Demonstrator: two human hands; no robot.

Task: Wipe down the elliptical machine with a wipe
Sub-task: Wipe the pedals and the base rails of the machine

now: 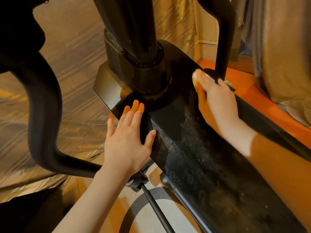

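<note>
The black elliptical machine fills the view: a long speckled housing (193,157) runs from lower right up to a thick central post (134,39). My right hand (217,100) presses a pale wipe (197,74) onto the housing's far end, near a thin upright bar; most of the wipe is hidden under the fingers. My left hand (126,140) lies flat with straight fingers on the housing's left side, just below the post's base, holding nothing.
A curved black handle arm (43,106) sweeps down at the left. Shiny plastic sheeting (75,56) covers the floor behind. Grey curtains (277,47) hang at the right above an orange floor strip. Thin metal rods (156,206) pass under the housing.
</note>
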